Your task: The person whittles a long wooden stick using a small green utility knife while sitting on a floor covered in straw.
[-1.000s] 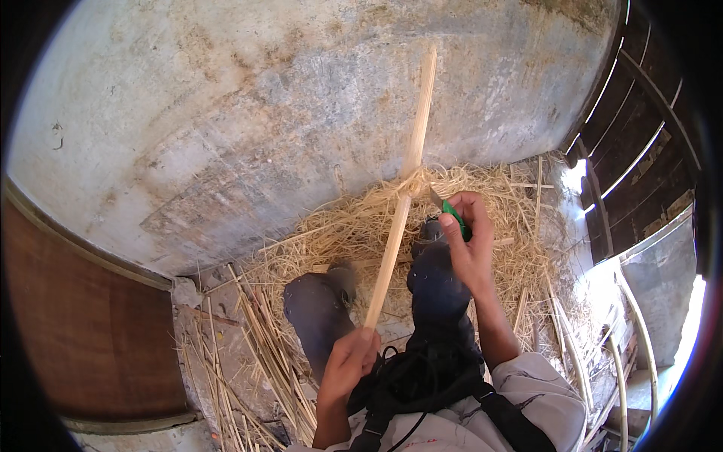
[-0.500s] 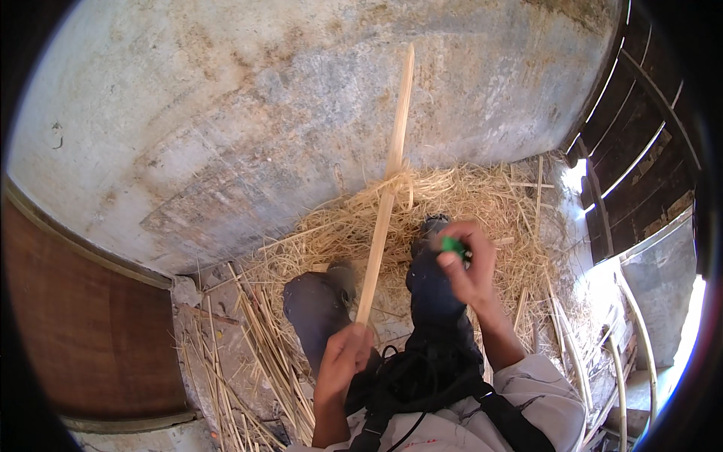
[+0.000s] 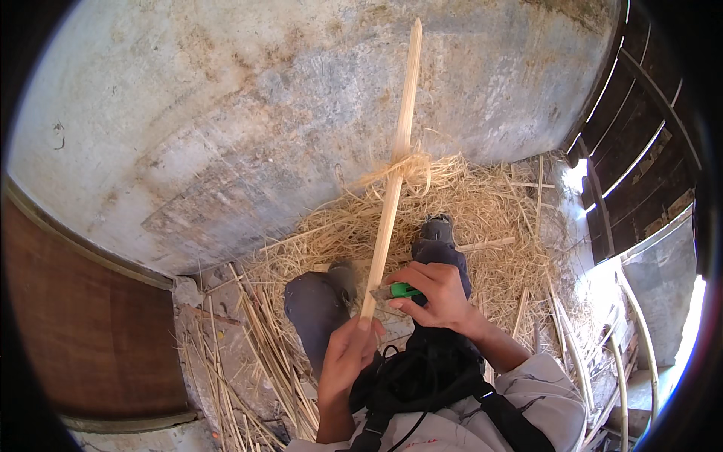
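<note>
Over on the left, a brown wooden panel (image 3: 94, 316) borders the floor, and a loose sheaf of thin split strips (image 3: 267, 343) lies along that edge of the floor, unchanged from a moment ago. Next comes the left hand (image 3: 350, 350), closed around the lower end of a long pale wooden slat (image 3: 388, 218), in nearly the same place as before. The slat slants up between the person's legs, and its pointed tip now shows higher against the stained wall (image 3: 301, 113) than it did half a second ago. A tuft of curled shavings (image 3: 407, 167) clings partway along it. The right hand (image 3: 437, 294) has dropped from above the right knee and grips a green-handled knife (image 3: 405, 290), its blade now at the slat, just above the left hand. Behind, a heap of straw-coloured shavings (image 3: 482, 203) covers the floor's far edge, against the wall, as before.
</note>
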Action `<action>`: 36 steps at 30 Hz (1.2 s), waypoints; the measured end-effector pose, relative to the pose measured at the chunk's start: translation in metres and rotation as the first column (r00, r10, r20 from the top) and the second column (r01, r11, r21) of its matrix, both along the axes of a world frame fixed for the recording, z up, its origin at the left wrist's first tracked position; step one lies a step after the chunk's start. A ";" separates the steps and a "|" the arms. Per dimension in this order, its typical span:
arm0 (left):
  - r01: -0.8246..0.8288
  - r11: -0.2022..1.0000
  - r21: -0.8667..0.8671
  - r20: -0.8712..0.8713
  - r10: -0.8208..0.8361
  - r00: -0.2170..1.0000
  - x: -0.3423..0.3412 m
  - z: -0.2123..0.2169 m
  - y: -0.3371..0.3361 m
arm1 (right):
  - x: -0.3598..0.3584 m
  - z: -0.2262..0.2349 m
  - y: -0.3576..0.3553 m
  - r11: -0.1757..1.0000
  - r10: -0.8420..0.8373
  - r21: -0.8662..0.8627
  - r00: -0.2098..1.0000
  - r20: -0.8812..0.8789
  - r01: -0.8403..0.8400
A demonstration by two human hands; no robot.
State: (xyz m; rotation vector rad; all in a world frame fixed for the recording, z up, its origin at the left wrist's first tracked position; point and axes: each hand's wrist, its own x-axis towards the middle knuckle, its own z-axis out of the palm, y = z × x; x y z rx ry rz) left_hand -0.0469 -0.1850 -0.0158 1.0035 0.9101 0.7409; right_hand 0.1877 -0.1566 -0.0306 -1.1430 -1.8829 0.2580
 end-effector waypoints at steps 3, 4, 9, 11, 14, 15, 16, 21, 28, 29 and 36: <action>-0.001 1.000 0.012 0.000 0.001 1.000 0.001 0.002 0.000 | 0.000 0.001 -0.002 0.999 -0.037 0.036 0.997 0.066 0.035; 0.001 1.000 0.015 0.001 -0.001 1.000 0.002 0.003 0.000 | 0.000 0.002 -0.003 0.998 -0.045 0.048 0.996 0.076 0.041; 0.003 1.000 -0.007 0.013 -0.003 1.000 0.003 0.004 0.000 | -0.001 0.008 -0.006 0.994 -0.075 0.090 0.992 0.098 0.066; 0.001 0.999 -0.032 0.012 0.000 1.000 0.001 0.001 -0.001 | -0.002 0.014 -0.007 0.990 -0.096 0.109 0.990 0.103 0.085; -0.004 0.999 -0.044 0.012 0.004 1.000 0.000 0.001 -0.001 | -0.001 0.018 -0.008 0.987 -0.115 0.122 0.986 0.122 0.100; -0.010 0.999 -0.049 0.006 0.010 1.000 0.000 0.001 -0.002 | -0.001 0.019 -0.008 0.987 -0.119 0.124 0.984 0.129 0.103; -0.016 0.998 -0.054 0.001 0.016 1.000 0.001 0.002 -0.002 | -0.001 0.020 -0.008 0.985 -0.128 0.130 0.983 0.129 0.111; -0.027 0.998 -0.053 -0.021 0.026 0.999 0.004 0.008 -0.003 | -0.002 0.021 -0.008 0.980 -0.158 0.143 0.978 0.135 0.139; 0.035 0.995 -0.090 0.008 -0.035 0.999 -0.003 -0.003 -0.011 | 0.014 0.027 0.005 0.966 -0.238 0.094 0.971 -0.020 0.239; 0.035 0.993 -0.112 0.023 -0.033 0.999 -0.004 -0.003 -0.012 | 0.016 0.028 0.007 0.967 -0.240 0.084 0.970 -0.028 0.242; 0.004 0.999 -0.051 -0.007 -0.005 1.000 -0.004 -0.006 -0.006 | 0.010 0.022 -0.004 0.992 -0.103 0.089 0.991 0.091 0.095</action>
